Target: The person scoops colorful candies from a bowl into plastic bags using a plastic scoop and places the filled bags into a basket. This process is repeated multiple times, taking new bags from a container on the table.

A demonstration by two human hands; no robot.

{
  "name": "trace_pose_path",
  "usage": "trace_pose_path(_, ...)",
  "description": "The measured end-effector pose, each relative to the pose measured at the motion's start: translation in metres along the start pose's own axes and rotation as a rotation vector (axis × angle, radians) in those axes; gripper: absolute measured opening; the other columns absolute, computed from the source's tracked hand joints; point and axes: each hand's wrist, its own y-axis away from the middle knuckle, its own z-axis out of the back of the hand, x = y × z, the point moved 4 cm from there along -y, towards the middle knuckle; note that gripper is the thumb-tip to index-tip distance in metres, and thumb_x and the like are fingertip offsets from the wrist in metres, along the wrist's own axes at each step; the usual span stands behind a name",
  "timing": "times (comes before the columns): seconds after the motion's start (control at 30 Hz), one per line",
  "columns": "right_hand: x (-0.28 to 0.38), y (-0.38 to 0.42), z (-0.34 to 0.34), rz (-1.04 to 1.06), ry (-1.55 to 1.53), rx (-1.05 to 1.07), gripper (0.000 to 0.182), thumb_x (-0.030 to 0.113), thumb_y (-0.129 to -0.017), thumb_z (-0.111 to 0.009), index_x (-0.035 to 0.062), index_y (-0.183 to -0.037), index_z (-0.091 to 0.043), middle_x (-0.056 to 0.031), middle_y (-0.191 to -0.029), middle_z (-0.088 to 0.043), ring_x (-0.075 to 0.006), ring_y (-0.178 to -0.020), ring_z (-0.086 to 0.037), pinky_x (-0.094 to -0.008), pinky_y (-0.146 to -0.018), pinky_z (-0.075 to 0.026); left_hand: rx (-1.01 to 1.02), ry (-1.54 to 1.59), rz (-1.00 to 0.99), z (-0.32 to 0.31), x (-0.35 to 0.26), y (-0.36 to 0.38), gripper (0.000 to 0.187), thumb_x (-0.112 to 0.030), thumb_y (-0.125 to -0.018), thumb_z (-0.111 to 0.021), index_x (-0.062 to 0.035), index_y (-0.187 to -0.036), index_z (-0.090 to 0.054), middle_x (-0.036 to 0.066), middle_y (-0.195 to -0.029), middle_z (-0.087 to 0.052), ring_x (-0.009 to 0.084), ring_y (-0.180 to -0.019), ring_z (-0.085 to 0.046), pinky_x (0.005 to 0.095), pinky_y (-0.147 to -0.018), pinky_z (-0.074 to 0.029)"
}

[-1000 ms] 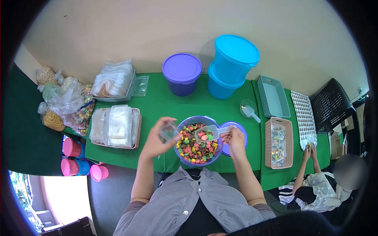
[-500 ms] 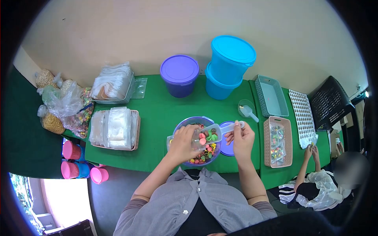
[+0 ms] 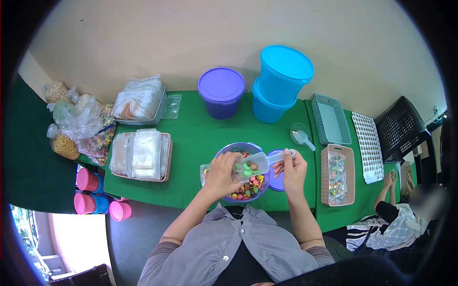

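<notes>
My left hand (image 3: 221, 172) is closed around a clear plastic bag (image 3: 204, 172), much of it hidden by the fingers. My right hand (image 3: 293, 171) grips the handle of a translucent scoop (image 3: 260, 162). The scoop is tilted left with its lip at the bag's mouth. Green and brown candy-like pieces (image 3: 251, 168) show at the scoop's lip. Both hands are above a purple-rimmed tub (image 3: 256, 191) of small multicoloured pieces (image 3: 243, 192). A purple lid (image 3: 276, 183) lies right of the tub, partly under my right hand.
A basket of clear bags (image 3: 145, 155) and a bin of more bags (image 3: 138, 102) stand left. Behind are a purple bucket (image 3: 221, 90) and stacked blue buckets (image 3: 281, 81). A bowl with a scoop (image 3: 301, 137) and a basket of filled packets (image 3: 337, 178) are right, near another person (image 3: 396, 214).
The pink pieces at the scoop's lip are gone from sight; green and brown ones remain there. My hands stay nearly in place. The other person's hands have moved right.
</notes>
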Motion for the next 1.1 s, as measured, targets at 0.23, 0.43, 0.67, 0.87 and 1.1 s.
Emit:
trace_pose_path(0.23,0.0,-0.001,0.007,-0.031,-0.009,0.0,0.028,0.022,-0.102,-0.047,0.0007,-0.086,-0.055,-0.0095,-0.064,-0.062,-0.0092,-0.048,-0.055,-0.0228,-0.042,-0.045,-0.014,0.017,-0.01,0.004,-0.006,-0.001,0.069,-0.026,-0.059,-0.082,-0.007,-0.117,-0.052,0.013,-0.109,-0.057,0.0326,-0.106,-0.054,0.042,-0.09,-0.041)
trace_pose_path(0.43,-0.026,-0.024,0.04,-0.111,-0.231,-0.096,0.03,0.025,-0.101,-0.047,0.0013,-0.085,-0.056,-0.0104,-0.065,-0.062,-0.0106,-0.048,-0.055,-0.0235,-0.043,-0.046,-0.062,0.065,0.007,0.007,0.002,0.001,0.065,-0.022,-0.062,-0.08,-0.0076,-0.118,-0.052,0.013,-0.107,-0.056,0.0321,-0.104,-0.054,0.0426,-0.089,-0.043)
trace_pose_path(0.67,-0.117,-0.029,0.051,-0.311,0.073,0.07,0.031,0.026,-0.099,-0.052,0.0,-0.084,-0.06,-0.0079,-0.068,-0.063,-0.0112,-0.056,-0.055,-0.0257,-0.05,-0.045,-0.373,0.397,0.151,0.059,0.032,0.013,0.055,-0.017,-0.074,-0.075,-0.006,-0.122,-0.052,0.009,-0.116,-0.047,0.0197,-0.1,-0.053,0.0344,-0.085,-0.048)
trace_pose_path(0.87,-0.129,-0.02,0.037,0.005,0.658,0.023,0.036,0.022,-0.088,-0.067,-0.0004,-0.115,-0.059,-0.0113,-0.09,-0.059,-0.0181,-0.073,-0.053,-0.0323,-0.067,-0.045,-0.574,0.608,0.241,0.111,0.068,0.059,0.058,-0.014,-0.077,-0.072,-0.0036,-0.127,-0.047,0.007,-0.119,-0.042,0.0169,-0.102,-0.049,0.0327,-0.089,-0.046)
trace_pose_path(1.1,-0.042,0.008,-0.04,0.641,1.286,-0.197,0.043,0.012,-0.087,-0.063,0.0032,-0.127,-0.05,-0.0159,-0.111,-0.053,-0.0278,-0.096,-0.053,-0.0389,-0.077,-0.044,-0.711,0.655,0.288,0.124,0.085,0.108,0.061,-0.015,-0.076,-0.071,-0.0027,-0.13,-0.046,0.006,-0.118,-0.041,0.0161,-0.104,-0.048,0.0312,-0.092,-0.043)
